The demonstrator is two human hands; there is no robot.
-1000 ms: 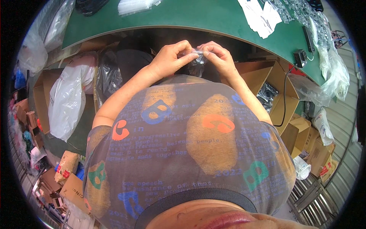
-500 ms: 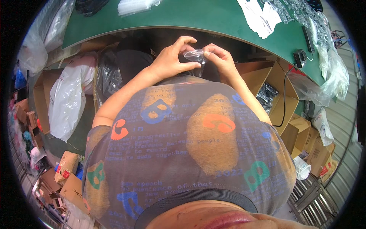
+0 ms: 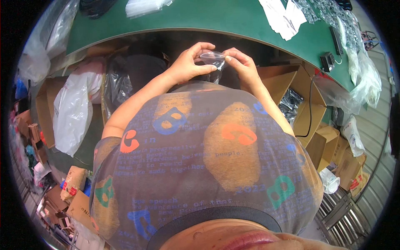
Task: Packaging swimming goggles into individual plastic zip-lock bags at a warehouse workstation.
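Between my hands, just short of the green table's near edge, is a small clear plastic bag [image 3: 215, 59]. My left hand [image 3: 192, 61] holds the bag's left side, thumb below and fingers above. My right hand [image 3: 241, 63] pinches its right side at the rim between thumb and fingertips. The bag's upper rim looks spread into a narrow oval. Its lower part hangs toward my lap, and whether anything is inside I cannot make out.
Across the front runs the green table [image 3: 200, 18], bearing clear bags [image 3: 148, 6], white papers [image 3: 284, 18] and a black adapter [image 3: 327, 61] with a cable. An open carton [image 3: 310, 93] with dark packets stands right. At left, a carton [image 3: 45, 106] stands beside a white plastic bag [image 3: 74, 114].
The bag's rim has tilted and looks rounder and wider than before. My left thumb and fingers have shifted slightly; both hands stay in nearly the same place.
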